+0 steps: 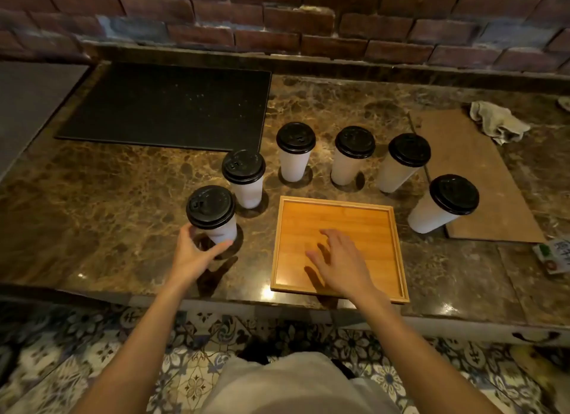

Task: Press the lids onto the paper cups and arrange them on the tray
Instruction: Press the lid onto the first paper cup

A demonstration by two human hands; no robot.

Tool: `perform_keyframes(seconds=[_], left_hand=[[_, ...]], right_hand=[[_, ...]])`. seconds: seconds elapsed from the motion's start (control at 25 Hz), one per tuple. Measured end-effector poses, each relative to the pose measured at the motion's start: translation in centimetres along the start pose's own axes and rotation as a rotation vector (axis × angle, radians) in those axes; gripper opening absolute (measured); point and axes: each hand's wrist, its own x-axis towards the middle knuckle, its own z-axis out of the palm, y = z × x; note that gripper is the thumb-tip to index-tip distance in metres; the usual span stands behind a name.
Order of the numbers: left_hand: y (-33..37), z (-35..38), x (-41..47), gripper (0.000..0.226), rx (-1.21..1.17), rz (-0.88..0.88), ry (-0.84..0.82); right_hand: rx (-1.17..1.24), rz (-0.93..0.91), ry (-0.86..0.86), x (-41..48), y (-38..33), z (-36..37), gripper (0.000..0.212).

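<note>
We're looking down past a pale fabric garment (296, 386) and a patterned floor tile (191, 379) to a glossy brown marble counter (101, 216).

Left hand (191, 254) is wrapping the base of the nearest cup (216, 225): thumb on one side, fingers on the other, closing on the white paper wall below the black plastic lid (211, 206). Cup is standing on the counter, left of the tray.

Right hand (342, 265) is hovering spread and open over the tray (398, 253), gripping nothing. Whether the palm is touching the tray floor, we can't tell. Tray is a flat, square-ish wooden piece with a low raised rim, warm orange grain, nothing sitting in it.

Five more lidded white cups are arcing around the tray's far side: second cup (248, 188) just behind the gripped one, third cup (294, 162) and fourth cup (347, 166) beyond the tray's far edge, fifth cup (396, 174) and sixth cup (431, 213) to the right. All six lids look seated. The sixth is standing on a flat brown cardboard sheet (493, 179).

Further back, a matte black rectangular mat (166, 105) is lying far left, a crumpled off-white cloth (496, 122) far right, and a rough red brick wall (277, 15) is closing off the back.
</note>
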Motion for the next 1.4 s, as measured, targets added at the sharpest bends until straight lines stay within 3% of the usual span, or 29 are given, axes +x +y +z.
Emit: perform_keyframes(seconds=[0.12,0.4,0.64,0.88,1.0,1.2,1.4], left_hand=[[-0.2,1.6,0.1,0.100,-0.121,0.153,-0.026],[-0.8,4.0,1.1,0.083,-0.235,0.118,0.087],[0.3,4.0,1.0,0.076,-0.194,0.102,0.110],[3.6,3.6,-2.1,0.076,-0.226,0.184,-0.001],[7.2,3.6,-4.3,0.068,-0.285,0.303,-0.109],[14.5,2.6,-7.8,0.074,-0.344,0.508,-0.360],[20.0,1.7,-11.1,0.061,-0.372,0.734,-0.525]], right_hand=[[-0.207,-0.009,-0.027,0.6,0.0,2.3,0.075],[-0.389,0.045,-0.121,0.4,2.5,4.6,0.075],[-0.407,0.046,-0.092,0.5,3.0,5.2,0.075],[-0.421,0.039,-0.078,0.6,3.4,5.6,0.076],[-0.416,0.037,-0.085,0.7,3.4,5.7,0.076],[-0.424,0.035,-0.094,0.8,3.2,5.3,0.076],[-0.409,0.003,-0.089,0.6,3.4,4.7,0.074]])
